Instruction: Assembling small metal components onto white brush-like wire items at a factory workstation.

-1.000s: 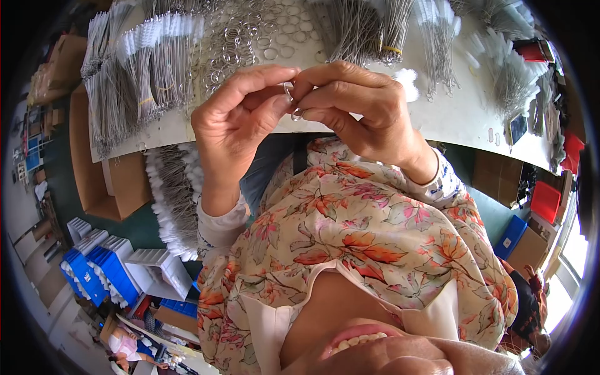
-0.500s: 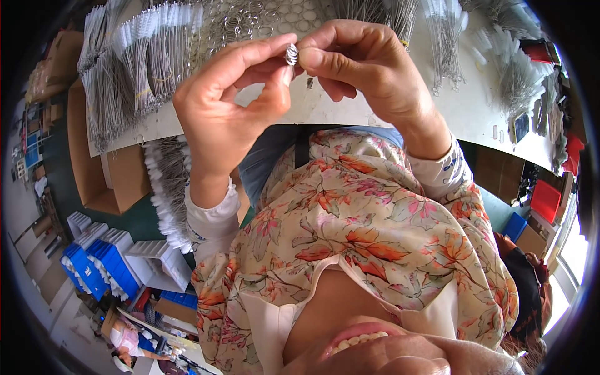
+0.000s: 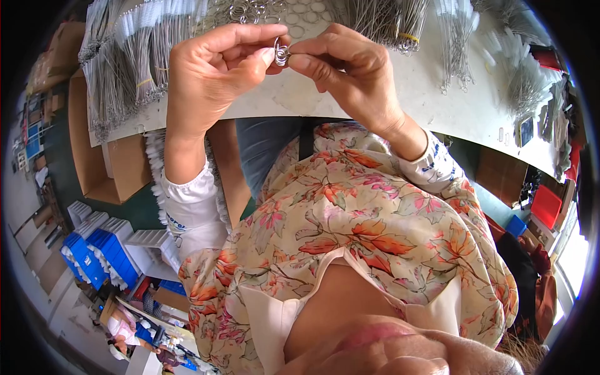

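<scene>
Over the near part of the white table, both hands meet at a small cluster of metal loops [image 3: 282, 56], with one larger ring standing up at its left side. My left hand [image 3: 219, 72] pinches that ring between thumb and forefinger. From the right, the thumb and fingertips of my right hand [image 3: 350, 65] are closed on the loops' other side. Whether the loops are separate rings or one coil is too small to tell. Just beyond the hands lie loose metal rings [image 3: 250, 10], partly hidden by my left hand.
Bundles of wire-stemmed brushes [image 3: 134, 69] cover the table's left side. More wire bundles [image 3: 381, 22] lie at the back, with white-bristled brushes [image 3: 528, 81] at right. A cardboard box [image 3: 100, 162] stands left of the table, above blue bins [image 3: 112, 256]. Other people are at lower left.
Both hands have shifted slightly left with the metal loops. The loops have turned, and a larger ring now shows upright beside them. My left fingers have drawn closer together.
</scene>
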A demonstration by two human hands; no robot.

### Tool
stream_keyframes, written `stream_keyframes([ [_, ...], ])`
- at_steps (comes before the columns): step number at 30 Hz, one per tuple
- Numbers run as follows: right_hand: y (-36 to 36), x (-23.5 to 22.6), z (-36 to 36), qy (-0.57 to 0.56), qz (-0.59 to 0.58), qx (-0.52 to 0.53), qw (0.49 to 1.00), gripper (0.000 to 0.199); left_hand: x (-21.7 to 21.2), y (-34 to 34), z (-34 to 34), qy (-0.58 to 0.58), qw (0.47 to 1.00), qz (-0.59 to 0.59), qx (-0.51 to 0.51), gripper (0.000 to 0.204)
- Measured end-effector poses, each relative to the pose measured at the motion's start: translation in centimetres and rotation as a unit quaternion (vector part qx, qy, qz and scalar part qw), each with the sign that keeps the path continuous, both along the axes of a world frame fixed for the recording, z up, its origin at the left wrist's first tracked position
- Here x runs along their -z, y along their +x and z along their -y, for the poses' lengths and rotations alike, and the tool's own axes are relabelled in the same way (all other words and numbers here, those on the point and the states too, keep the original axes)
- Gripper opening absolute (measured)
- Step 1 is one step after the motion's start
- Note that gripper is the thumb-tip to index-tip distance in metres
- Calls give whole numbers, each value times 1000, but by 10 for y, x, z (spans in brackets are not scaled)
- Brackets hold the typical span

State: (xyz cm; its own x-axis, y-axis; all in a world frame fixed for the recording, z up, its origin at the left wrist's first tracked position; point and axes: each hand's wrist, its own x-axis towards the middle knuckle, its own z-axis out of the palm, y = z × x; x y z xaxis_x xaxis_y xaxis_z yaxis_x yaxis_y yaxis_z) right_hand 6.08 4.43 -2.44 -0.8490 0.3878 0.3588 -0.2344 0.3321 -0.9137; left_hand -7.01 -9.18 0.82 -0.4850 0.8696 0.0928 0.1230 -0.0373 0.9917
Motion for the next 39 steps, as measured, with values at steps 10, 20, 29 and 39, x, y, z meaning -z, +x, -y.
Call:
stream_keyframes([
  [10,2,-17,4,-164,43,-52,984,14,-3,4,3,59,998,-26,-15,24],
  [20,4,-32,-23,68,46,-158,984,20,-9,-2,4,-6,997,-68,24,26],
  [29,-14,31,6,190,-52,69,978,24,17,-47,-7,-106,984,52,135,28],
  [39,-24,41,-42,409,-42,119,904,9,75,-123,13,-435,791,-403,-151,19],
])
